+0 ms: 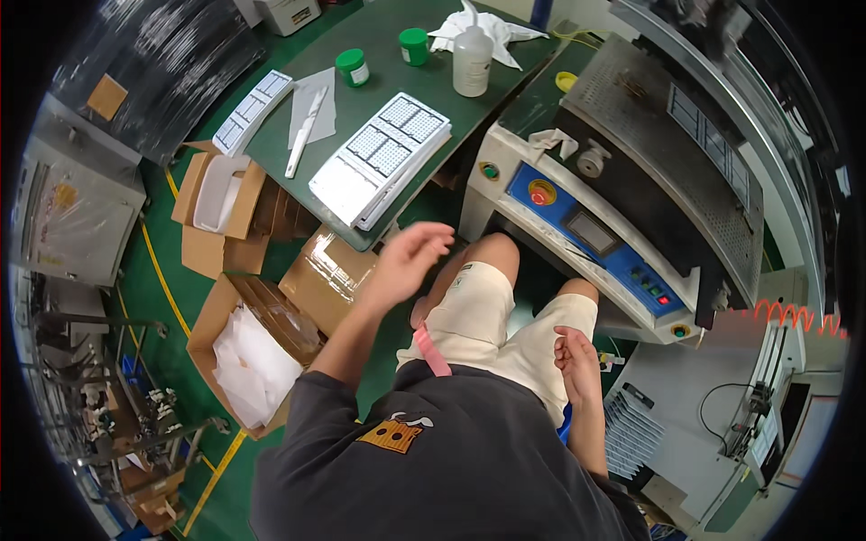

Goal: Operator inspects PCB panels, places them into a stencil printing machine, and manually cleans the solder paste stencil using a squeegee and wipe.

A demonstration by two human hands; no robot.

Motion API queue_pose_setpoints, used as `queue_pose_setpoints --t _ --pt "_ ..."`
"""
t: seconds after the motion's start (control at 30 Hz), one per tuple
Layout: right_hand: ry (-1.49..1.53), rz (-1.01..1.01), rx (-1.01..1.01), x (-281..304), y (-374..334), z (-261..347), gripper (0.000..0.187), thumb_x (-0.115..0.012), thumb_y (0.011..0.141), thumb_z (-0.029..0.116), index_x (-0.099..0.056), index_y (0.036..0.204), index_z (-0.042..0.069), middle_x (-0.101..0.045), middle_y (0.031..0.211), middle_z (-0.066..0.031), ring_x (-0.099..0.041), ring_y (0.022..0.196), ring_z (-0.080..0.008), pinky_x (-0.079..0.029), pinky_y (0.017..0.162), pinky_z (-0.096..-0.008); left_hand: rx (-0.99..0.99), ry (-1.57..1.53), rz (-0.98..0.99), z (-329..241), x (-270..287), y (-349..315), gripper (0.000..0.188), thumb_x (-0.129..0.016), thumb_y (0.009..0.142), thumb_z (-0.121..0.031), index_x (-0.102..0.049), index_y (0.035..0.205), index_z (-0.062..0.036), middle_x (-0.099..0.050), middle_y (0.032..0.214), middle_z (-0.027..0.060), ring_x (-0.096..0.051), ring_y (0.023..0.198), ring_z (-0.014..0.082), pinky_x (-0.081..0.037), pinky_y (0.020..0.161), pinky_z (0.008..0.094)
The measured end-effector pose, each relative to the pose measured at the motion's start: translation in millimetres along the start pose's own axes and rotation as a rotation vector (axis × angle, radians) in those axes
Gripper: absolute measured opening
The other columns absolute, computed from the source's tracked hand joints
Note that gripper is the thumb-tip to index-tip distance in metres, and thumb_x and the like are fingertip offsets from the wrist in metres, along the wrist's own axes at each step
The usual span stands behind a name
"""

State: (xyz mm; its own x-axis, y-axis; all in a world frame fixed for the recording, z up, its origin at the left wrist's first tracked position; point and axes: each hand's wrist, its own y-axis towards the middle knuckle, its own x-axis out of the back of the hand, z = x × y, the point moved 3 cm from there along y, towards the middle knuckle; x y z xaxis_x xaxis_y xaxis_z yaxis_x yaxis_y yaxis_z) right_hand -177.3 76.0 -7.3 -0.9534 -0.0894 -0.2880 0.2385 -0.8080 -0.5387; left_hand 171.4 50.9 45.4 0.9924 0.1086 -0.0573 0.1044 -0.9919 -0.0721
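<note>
My left hand point(410, 263) is in the air just off the near corner of the green table. Its fingers are loosely bent and apart, with nothing seen in them. The nearest thing to it is a stack of white sheets point(383, 158) printed with dark grids, lying at the table's edge. Over my right thigh hangs my right hand point(577, 359), half curled and holding nothing visible. In front of that hand stands a machine with a blue control panel point(591, 236), a red stop button point(541, 192) and a small screen.
On the green table point(379, 36) are a white knife-like tool point(307, 133), two green-lidded jars point(352, 68), a pump bottle point(472, 63), a white cloth point(501, 38) and another sheet stack point(253, 113). Open cardboard boxes point(209, 347) stand at left. A slotted rack point(629, 433) is at lower right.
</note>
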Motion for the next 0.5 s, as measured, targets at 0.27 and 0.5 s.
queue_pose_setpoints --t 0.27,0.5 --pt "-0.118 0.030 -0.045 -46.3 17.0 -8.2 0.026 -0.050 0.100 0.025 -0.061 0.110 0.004 -0.055 0.080 0.0023 -0.045 0.068 -0.0044 -0.036 0.061 -0.0184 -0.339 0.644 -0.744 -48.3 214.3 59.4 0.021 -0.064 0.090 -0.018 -0.061 0.100 0.0005 -0.065 0.090 0.0107 -0.062 0.082 0.0204 -0.049 0.071 0.0307" --pt "-0.169 0.029 -0.061 -63.8 29.1 -22.3 0.027 -0.049 0.100 0.024 -0.060 0.112 0.003 -0.056 0.082 0.0014 -0.047 0.070 -0.0056 -0.037 0.062 -0.0189 -0.213 1.336 -0.841 8.7 281.9 100.5 0.025 -0.063 0.088 -0.020 -0.052 0.097 -0.0004 -0.057 0.090 0.0185 -0.056 0.083 0.0378 -0.047 0.069 0.0445"
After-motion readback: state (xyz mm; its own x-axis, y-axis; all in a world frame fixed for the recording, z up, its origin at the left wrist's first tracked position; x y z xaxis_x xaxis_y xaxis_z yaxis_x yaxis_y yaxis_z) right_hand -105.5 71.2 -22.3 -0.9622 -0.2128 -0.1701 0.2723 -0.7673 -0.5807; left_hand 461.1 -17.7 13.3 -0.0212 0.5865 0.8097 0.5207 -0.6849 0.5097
